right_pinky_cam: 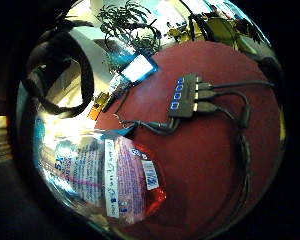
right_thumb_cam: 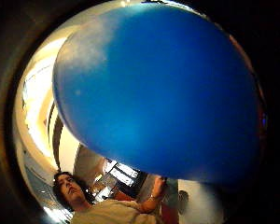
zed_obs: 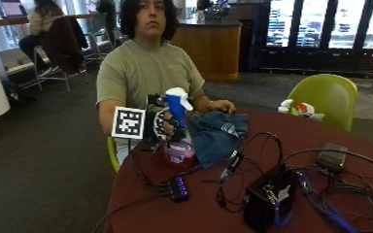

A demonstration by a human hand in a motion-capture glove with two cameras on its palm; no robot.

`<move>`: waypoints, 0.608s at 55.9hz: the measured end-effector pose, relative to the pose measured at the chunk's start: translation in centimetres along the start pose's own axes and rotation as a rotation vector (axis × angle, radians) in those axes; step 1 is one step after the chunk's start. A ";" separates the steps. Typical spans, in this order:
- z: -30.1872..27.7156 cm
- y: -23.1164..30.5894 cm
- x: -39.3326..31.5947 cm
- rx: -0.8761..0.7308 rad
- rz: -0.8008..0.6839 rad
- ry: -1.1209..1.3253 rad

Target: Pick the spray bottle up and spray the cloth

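- Gloved right hand [zed_obs: 162,124] wraps its fingers round the spray bottle [zed_obs: 177,127] neck, bottle upright above the table [zed_obs: 342,141] edge.
- Bottle's clear body holds pink liquid, abt half full.
- Blue cloth [zed_obs: 216,135] lies crumpled just beside it; bare hand [zed_obs: 221,106] rests on the cloth.

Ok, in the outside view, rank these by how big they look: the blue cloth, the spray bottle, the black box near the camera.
1. Blue cloth
2. Spray bottle and black box: about alike, and the box sits nearer the camera, so no firm ranking.

USB hub [zed_obs: 178,187] with cables; black box [zed_obs: 268,199]; green chair [zed_obs: 325,97]
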State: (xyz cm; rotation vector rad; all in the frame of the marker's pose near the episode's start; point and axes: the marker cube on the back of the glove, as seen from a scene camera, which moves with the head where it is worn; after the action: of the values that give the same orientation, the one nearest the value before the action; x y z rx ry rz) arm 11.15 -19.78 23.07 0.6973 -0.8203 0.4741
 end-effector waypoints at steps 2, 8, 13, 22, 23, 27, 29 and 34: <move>0.6 -0.5 0.4 0.007 -0.009 -0.001; 1.7 -0.9 0.7 -0.009 0.114 -0.040; 1.7 -0.5 0.2 0.019 0.152 -0.118; -1.0 0.5 -2.6 0.150 0.171 -0.238; -1.4 0.7 -2.9 0.159 0.178 -0.248; -2.8 1.5 -4.1 0.165 0.204 -0.260; -3.8 1.6 -4.9 0.166 0.213 -0.258; -6.0 1.0 -7.2 0.158 0.204 -0.231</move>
State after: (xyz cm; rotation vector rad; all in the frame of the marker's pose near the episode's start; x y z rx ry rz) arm 9.18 -15.59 14.85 0.8289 -1.0853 0.6556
